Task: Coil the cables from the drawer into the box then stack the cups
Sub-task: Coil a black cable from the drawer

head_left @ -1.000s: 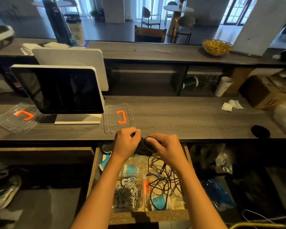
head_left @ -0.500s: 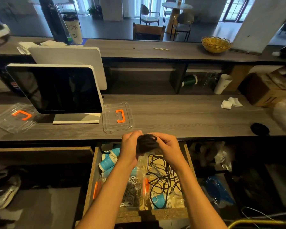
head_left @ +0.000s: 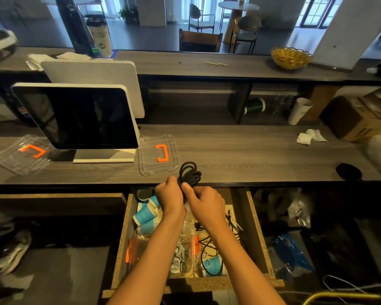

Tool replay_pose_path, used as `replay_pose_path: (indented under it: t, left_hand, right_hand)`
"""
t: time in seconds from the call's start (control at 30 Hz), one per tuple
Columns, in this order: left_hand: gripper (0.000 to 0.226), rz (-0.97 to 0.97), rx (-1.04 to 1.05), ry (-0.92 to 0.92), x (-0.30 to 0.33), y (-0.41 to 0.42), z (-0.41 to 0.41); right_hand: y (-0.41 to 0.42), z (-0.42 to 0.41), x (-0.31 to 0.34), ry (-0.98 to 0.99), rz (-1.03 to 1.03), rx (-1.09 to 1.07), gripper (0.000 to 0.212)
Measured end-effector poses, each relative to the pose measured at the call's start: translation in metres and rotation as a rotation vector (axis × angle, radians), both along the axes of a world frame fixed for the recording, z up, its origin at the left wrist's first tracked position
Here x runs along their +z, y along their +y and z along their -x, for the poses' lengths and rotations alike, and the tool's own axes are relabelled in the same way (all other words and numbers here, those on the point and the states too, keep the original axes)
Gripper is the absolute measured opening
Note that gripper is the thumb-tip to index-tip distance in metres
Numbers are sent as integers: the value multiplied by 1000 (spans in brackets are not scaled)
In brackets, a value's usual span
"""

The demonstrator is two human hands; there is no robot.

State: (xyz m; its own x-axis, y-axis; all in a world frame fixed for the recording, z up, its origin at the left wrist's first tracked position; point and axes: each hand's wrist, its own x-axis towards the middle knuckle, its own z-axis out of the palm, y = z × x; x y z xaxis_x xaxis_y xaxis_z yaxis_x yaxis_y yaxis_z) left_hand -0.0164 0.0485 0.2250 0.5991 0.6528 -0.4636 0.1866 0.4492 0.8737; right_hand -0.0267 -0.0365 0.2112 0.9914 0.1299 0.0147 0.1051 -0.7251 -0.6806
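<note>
Head view. Left hand (head_left: 171, 198) and right hand (head_left: 204, 204): side by side above the open drawer (head_left: 254, 234), at the front edge of the surface (head_left: 251, 155). Fingers of both hands curled round the lower part of a black coil (head_left: 189, 173); its loops stand up above the knuckles, over the surface edge.

Drawer contents: blue cups (head_left: 146, 213) lying at the rear left, one more blue cup (head_left: 215, 264) at the front right; loose black cable (head_left: 209, 247) on the right side; clear box (head_left: 180, 254) with orange latches holding white cables (head_left: 180, 260), partly hidden by the forearms.

Surface: clear lid (head_left: 157, 154) with orange handle, just left of the coil; a second lid (head_left: 24, 154) at far left; monitor (head_left: 77, 116) between them; crumpled tissues (head_left: 310, 136) and a cardboard carton (head_left: 356, 119) at right.
</note>
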Motion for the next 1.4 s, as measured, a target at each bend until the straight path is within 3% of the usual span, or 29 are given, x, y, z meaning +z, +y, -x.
replay_pose_path:
  t: [0.13,0.27,0.4,0.53,0.6,0.8,0.93,1.03,1.17,1.3,1.4]
  left_hand:
    - [50,-466,-134,-47,-5,6,4]
    - [54,-648,-214,-93,-12,16,4]
    - [50,-816,-483,-167,-13,23,6]
    - [13,-699,-811,-189,-11,27,8]
    - [16,-547,-864,-257,-16,29,11]
    - [15,-380,-672,-295,-21,23,11]
    - [12,-10,-462,-215,-26,24,4]
    - [8,106,-364,-191,-26,30,2]
    - [20,-16,-409,-178,-27,31,4]
    - [29,-269,-686,-230,-22,40,7]
    - [30,-391,-1021,-246,-15,44,13]
  right_hand:
    - [7,4,5,121,-133,-47,65]
    - [7,3,3,217,-326,-43,60]
    - [-5,-1,3,279,-407,-3,67]
    - [-17,-8,12,343,-455,-61,53]
    - [-22,-11,17,404,-516,-73,52]
    - [-23,-10,24,528,-533,45,60]
    - [-27,-7,33,498,-627,49,53]
    - [-33,-4,44,418,-593,160,46]
    - [-44,-3,52,321,-416,450,8]
    - [-54,-9,63,274,-602,461,16]
    - [-61,-17,70,107,-496,441,20]
